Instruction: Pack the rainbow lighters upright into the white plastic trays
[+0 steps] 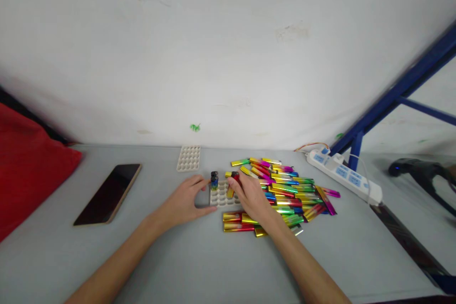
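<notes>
- White wall [221,57] behind grey counter [185,256].
- Right hand [252,195]: fingers grasping a lighter [231,193] over the tray [218,198].
- Left hand [183,199]: fingers parted beside tray's left edge.

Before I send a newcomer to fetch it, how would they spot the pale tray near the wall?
Behind the grey table rises a white wall. Just in front of it, below a small green mark, lies a pale tray of round hollows. The similar tray between the left hand and right hand holds black-topped pieces; this one holds none.
</notes>
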`<state>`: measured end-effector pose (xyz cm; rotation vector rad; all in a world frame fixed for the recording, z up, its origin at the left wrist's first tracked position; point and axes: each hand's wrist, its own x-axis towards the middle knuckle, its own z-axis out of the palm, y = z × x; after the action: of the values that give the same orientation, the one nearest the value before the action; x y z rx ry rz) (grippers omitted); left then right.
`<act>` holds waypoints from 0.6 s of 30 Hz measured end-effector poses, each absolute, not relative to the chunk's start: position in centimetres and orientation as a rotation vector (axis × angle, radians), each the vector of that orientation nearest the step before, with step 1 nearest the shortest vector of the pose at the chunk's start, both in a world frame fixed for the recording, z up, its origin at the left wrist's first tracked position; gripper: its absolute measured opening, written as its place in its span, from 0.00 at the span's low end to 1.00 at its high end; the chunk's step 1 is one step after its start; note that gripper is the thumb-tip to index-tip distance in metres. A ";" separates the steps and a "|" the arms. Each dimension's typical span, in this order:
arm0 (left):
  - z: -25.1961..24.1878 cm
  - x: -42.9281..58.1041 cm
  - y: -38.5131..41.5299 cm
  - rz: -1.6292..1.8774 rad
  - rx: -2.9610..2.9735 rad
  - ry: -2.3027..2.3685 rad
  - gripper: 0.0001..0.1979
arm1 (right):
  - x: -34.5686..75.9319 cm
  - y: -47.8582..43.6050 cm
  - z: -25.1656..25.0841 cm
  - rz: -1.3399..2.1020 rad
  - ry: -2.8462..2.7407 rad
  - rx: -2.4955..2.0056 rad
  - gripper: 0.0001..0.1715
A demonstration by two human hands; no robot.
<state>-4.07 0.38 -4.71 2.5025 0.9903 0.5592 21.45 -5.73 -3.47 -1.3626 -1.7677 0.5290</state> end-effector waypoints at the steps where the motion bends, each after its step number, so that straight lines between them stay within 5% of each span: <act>1: -4.7 -4.1 0.4 0.561 2.499 0.993 0.23 | 21.4 -5.7 -3.6 0.555 -1.779 -1.341 0.28; 7: -4.4 -3.9 0.1 0.588 2.493 0.986 0.22 | 20.5 -5.8 -4.2 0.550 -1.962 -1.308 0.22; 18: -4.8 -3.9 0.4 0.568 2.497 0.973 0.21 | 18.1 -5.5 -3.7 -0.101 -2.254 -1.641 0.20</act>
<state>-3.95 0.36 -4.79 2.4969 0.9730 0.5679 18.08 -5.50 -3.66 -1.6408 -2.2542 -0.1014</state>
